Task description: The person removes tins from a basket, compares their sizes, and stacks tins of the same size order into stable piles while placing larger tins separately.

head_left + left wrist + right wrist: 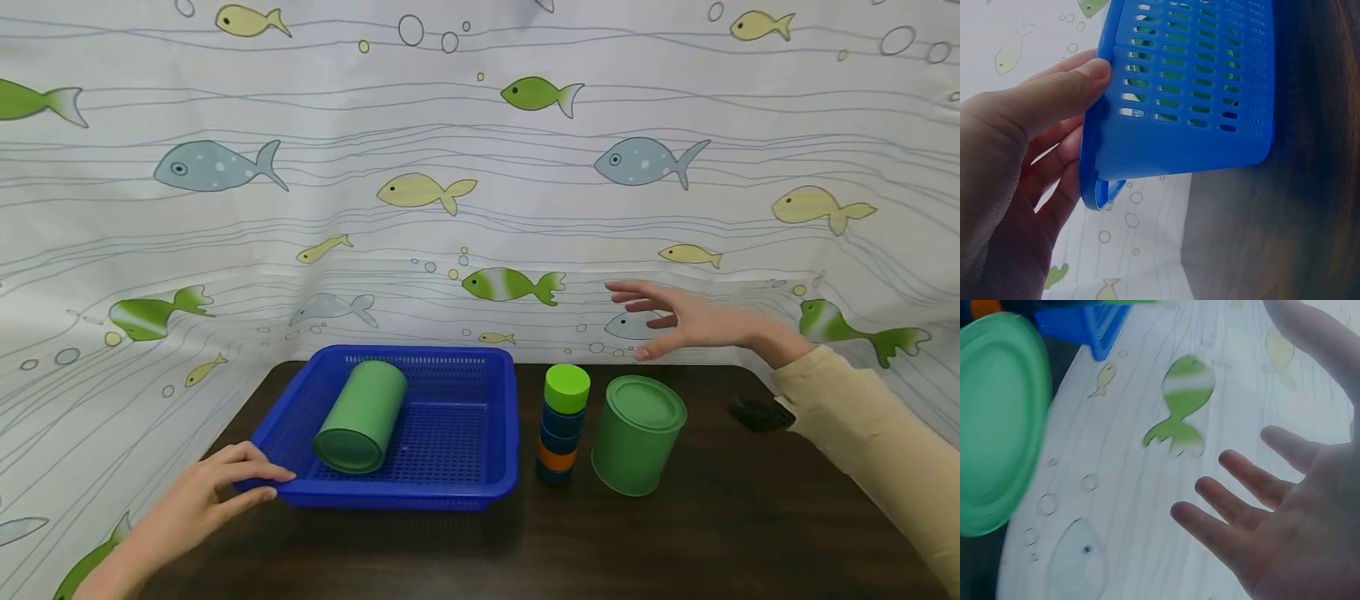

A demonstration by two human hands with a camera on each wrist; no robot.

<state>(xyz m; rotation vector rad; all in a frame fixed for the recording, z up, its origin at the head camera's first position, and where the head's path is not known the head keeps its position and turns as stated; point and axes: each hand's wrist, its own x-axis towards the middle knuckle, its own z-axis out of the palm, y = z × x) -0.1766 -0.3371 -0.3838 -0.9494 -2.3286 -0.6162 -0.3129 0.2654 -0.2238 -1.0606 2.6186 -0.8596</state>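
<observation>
A blue plastic basket (420,500) stands on the dark table, with a green can (363,412) lying on its side in it. My left hand (206,492) pinches the basket's near left corner, its thumb (1066,94) against the outside of the rim. Above and slightly behind an upright green can (637,442), my right hand (686,321) hovers with spread fingers and nothing in them. In the right wrist view that can's lid (997,425) shows at the left, apart from the fingertips (1188,512).
Between basket and upright can rises a stack of round pieces (562,425) in lime green, dark blue and orange. A small black object (757,414) lies at the right, near the right sleeve. A white fish-patterned curtain (450,233) closes off the back and sides of the table.
</observation>
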